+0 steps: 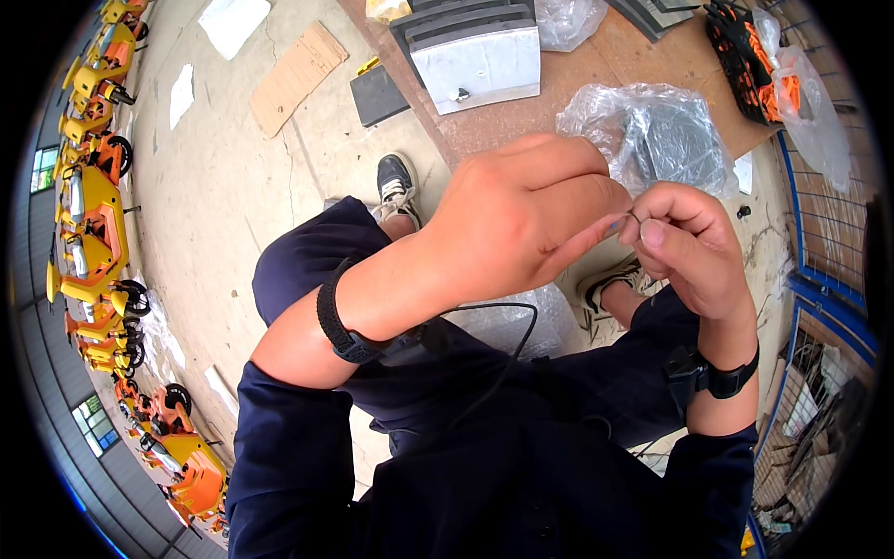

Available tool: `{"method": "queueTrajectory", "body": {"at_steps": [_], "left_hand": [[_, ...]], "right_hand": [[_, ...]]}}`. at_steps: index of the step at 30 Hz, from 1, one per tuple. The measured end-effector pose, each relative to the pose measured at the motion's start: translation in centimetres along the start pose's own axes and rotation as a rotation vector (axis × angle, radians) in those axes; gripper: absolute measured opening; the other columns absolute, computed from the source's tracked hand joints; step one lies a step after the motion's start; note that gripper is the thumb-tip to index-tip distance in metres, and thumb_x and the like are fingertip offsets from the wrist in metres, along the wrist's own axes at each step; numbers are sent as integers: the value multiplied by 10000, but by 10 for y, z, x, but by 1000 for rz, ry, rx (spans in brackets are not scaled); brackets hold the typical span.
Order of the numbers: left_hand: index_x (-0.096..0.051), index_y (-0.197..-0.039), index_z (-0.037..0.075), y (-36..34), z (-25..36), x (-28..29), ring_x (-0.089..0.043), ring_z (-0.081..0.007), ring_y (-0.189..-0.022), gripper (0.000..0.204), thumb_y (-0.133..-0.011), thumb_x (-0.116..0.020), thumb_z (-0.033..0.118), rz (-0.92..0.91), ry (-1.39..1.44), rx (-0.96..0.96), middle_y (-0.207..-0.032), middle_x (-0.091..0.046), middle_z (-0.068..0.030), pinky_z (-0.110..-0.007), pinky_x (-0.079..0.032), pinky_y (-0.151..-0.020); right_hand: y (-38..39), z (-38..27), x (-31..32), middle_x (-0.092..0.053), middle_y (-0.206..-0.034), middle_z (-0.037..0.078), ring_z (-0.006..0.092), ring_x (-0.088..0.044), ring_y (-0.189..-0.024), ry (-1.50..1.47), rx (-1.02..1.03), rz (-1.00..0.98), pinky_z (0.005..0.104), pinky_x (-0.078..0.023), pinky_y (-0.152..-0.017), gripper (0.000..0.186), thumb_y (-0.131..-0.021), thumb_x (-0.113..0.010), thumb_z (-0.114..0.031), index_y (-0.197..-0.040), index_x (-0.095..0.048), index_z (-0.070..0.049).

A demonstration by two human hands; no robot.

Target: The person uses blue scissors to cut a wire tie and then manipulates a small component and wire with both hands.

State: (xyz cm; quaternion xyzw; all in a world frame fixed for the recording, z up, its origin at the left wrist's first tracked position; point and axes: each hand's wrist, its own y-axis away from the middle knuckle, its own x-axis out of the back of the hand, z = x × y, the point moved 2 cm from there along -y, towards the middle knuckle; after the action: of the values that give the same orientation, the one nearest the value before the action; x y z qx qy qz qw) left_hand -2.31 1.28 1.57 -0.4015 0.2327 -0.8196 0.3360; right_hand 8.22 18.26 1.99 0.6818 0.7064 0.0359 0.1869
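My left hand (526, 219) and my right hand (689, 247) meet in front of me, fingertips pinched together on a tiny metal ring-like part (631, 217). The part is too small to make out. Both wrists wear black straps, and a thin black cable (507, 359) runs over my lap. I am seated in dark blue work clothes, with my shoes on the concrete floor below.
A low wooden board (643, 56) ahead carries a clear plastic bag (652, 135) of dark parts, grey metal boxes (475, 56) and an orange-and-black pile (759, 70). Orange and yellow machines (93, 224) line the left side. A blue wire fence (824, 270) stands at right. Cardboard (298, 74) lies on the floor.
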Motion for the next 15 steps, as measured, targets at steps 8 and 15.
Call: {"method": "queueTrajectory", "body": {"at_steps": [8,15], "left_hand": [[-693,-866,34,-1,0,3,-632,-234,-711,182,-693,-747,40,16,-38,-38,-812,-635,-91,-298,-511,-598],[-701,-879,29,-2,1,4,-628,-231,-713,196,-690,-752,49,12,-35,-38,-813,-636,-92,-296,-505,-606]], "right_hand": [[0,0,-3,-440,-604,-67,7,-316,-514,-82,-50,20,205,-220,-470,183,-907,-546,-147,-912,-623,18],[-2,5,-5,-413,-583,-62,13,-306,-499,-214,-84,-27,210,-210,-452,177,-915,-518,-128,-875,-606,21]]}}
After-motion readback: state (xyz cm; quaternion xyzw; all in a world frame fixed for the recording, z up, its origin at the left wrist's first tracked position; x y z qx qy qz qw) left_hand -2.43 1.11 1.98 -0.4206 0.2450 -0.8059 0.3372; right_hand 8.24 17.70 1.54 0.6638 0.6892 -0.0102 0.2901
